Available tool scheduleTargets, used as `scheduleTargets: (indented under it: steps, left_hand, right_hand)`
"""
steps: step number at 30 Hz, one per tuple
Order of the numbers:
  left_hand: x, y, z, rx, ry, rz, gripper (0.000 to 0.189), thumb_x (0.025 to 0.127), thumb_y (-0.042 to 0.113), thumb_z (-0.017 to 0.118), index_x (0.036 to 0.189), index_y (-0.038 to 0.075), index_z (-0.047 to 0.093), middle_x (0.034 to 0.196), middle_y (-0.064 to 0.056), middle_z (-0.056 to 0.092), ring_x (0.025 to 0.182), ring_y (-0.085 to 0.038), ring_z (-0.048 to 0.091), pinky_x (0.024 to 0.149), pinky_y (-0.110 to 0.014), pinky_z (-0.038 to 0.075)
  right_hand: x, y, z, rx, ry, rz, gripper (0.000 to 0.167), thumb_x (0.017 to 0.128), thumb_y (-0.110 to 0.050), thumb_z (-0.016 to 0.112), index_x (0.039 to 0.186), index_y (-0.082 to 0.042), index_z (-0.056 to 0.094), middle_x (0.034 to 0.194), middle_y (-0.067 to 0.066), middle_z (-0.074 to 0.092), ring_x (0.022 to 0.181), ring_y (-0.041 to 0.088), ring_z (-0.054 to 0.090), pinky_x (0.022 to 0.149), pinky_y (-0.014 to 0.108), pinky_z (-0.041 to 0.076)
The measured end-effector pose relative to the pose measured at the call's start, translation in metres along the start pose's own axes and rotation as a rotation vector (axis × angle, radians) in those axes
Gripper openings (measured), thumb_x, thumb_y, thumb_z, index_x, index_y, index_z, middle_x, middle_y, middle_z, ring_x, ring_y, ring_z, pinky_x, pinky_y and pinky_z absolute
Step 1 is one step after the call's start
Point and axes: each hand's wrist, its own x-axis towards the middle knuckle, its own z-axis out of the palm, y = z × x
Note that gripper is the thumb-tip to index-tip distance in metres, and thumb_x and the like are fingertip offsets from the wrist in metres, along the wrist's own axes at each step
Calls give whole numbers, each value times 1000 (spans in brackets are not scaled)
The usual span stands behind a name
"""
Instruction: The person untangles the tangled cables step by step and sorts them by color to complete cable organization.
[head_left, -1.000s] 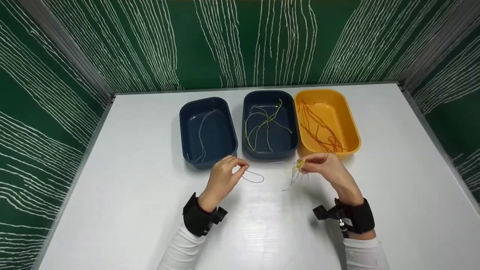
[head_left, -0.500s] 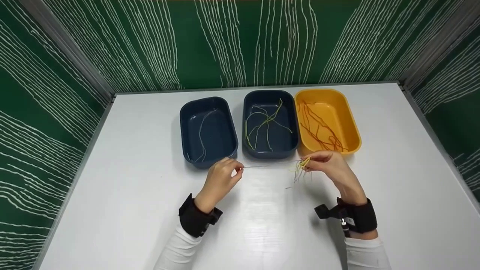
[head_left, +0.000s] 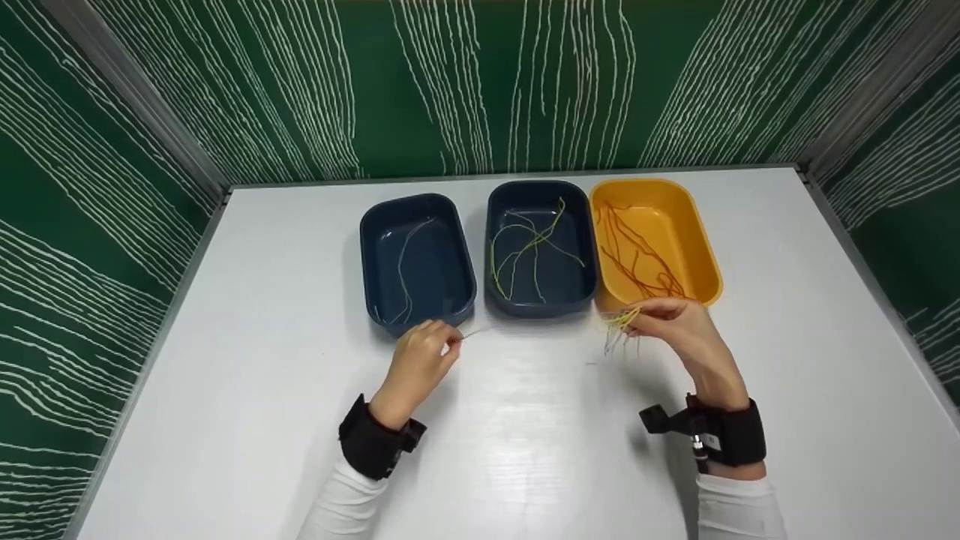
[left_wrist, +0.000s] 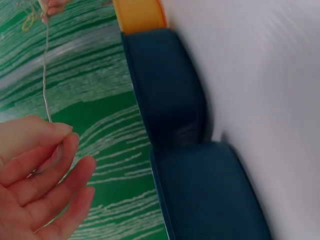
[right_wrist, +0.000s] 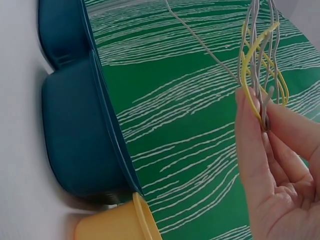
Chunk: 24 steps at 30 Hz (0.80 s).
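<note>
My left hand (head_left: pixel 424 356) pinches the end of a thin grey string (left_wrist: pixel 45 82) between thumb and index finger, in front of the left blue bin. From there the string runs across to my right hand (head_left: pixel 686 334). That hand pinches a bundle of yellow and grey strings (right_wrist: pixel 256 60) near the front of the yellow bin; their loose ends dangle. A grey string lies in the left blue bin (head_left: pixel 457 244). Several yellow-green strings (head_left: pixel 534 240) lie in the middle blue bin (head_left: pixel 540 307). Orange strings (head_left: pixel 634 240) lie in the yellow bin (head_left: pixel 709 262).
All three bins stand in a row toward the back of the white table (head_left: pixel 510 457). Behind the table rises a green wall (head_left: pixel 502 90) with white streaks. Both wrists carry black straps with cameras.
My hands have moved apart, the left one leftward and toward me, the right one rightward. The grey string's slack loop has been drawn out between them. The bins have not moved.
</note>
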Motion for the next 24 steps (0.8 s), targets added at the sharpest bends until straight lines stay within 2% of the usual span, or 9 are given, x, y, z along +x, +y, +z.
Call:
scheduleTargets:
  steps: [3,6,10,12,15,17,20,24]
  left_hand:
    - [-4,-7,-7,-8,35,-15,3,74,1,68,74,3,66,70,-4,63,64,-16,57,60,-27,46]
    - [-7,-11,-15,-35,78,-14,3,75,6,68,76,3,68,72,-5,65,65,-16,58,61,-27,47]
    - [-10,-16,-23,-106,96,-1,6,74,8,69,77,3,70,72,-4,66,65,-15,60,60,-26,48]
    - [-11,-18,-24,-140,88,3,7,73,9,70,78,3,70,72,-4,66,66,-15,60,60,-25,48]
    - [-10,-18,-23,-170,77,4,8,74,9,69,79,3,70,74,-3,67,68,-14,61,61,-24,48]
    - [-8,-17,-20,-176,74,4,8,75,9,69,79,3,70,74,-4,67,68,-14,61,61,-24,49]
    - [-5,-12,-15,-184,60,8,10,76,10,68,81,2,70,75,-5,67,68,-15,61,63,-25,49]
    - [-2,-4,-5,-190,12,13,13,77,13,67,84,2,69,77,-5,66,70,-16,61,65,-26,49]
  right_hand:
    - [6,16,-18,55,-8,-27,23,81,-6,63,100,7,63,88,13,66,73,20,62,69,31,51]
    - [7,20,-29,58,9,-45,25,81,-7,63,101,7,62,90,15,66,75,22,63,69,31,52]
    - [-2,3,-24,57,63,-59,27,77,-10,68,99,7,63,87,12,67,73,19,63,66,29,52]
    - [-7,-7,-18,78,70,-62,21,77,-7,67,95,4,66,84,8,67,71,17,63,65,26,51]
    - [-10,-17,-10,101,61,-44,14,78,-3,66,91,1,68,81,4,68,69,13,63,64,23,51]
    - [-11,-25,-3,72,74,-14,14,78,-4,66,90,2,68,79,3,67,68,12,62,65,24,51]
    - [-10,-21,-1,68,63,-10,15,78,-6,66,90,3,67,79,3,67,68,12,62,64,25,51]
    - [-2,2,-9,129,-6,-77,17,80,-4,64,94,4,66,84,9,67,71,17,63,65,26,52]
